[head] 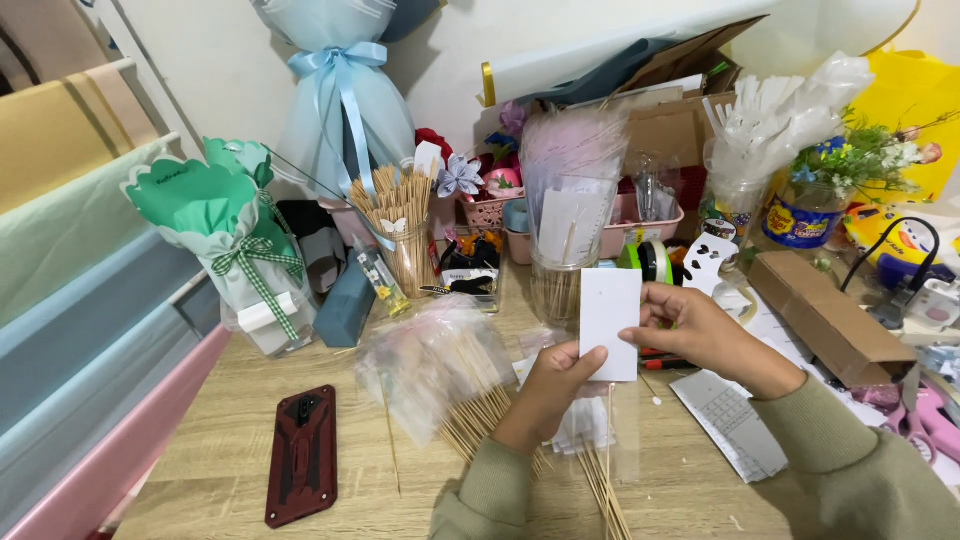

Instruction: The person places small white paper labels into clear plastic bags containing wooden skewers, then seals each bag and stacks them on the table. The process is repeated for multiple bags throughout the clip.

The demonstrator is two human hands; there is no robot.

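Both of my hands hold a blank white rectangular card [609,318] upright over the wooden table [230,420]. My left hand [555,385] grips its lower left edge with thumb and fingers. My right hand [695,328] pinches its right edge. Under my hands lie clear plastic bags holding thin wooden sticks [455,385], and loose wooden sticks [605,490] spread toward the front edge. More small white cards [585,425] lie on the table beneath my left wrist.
A red and black phone case [302,466] lies front left. A green wrapped bouquet [225,245], a blue wrapped bouquet [340,100], a jar of sticks [400,235], a clear cup [558,260], pink baskets [640,225], a cardboard box [835,320] and paper rolls [70,230] crowd the surroundings.
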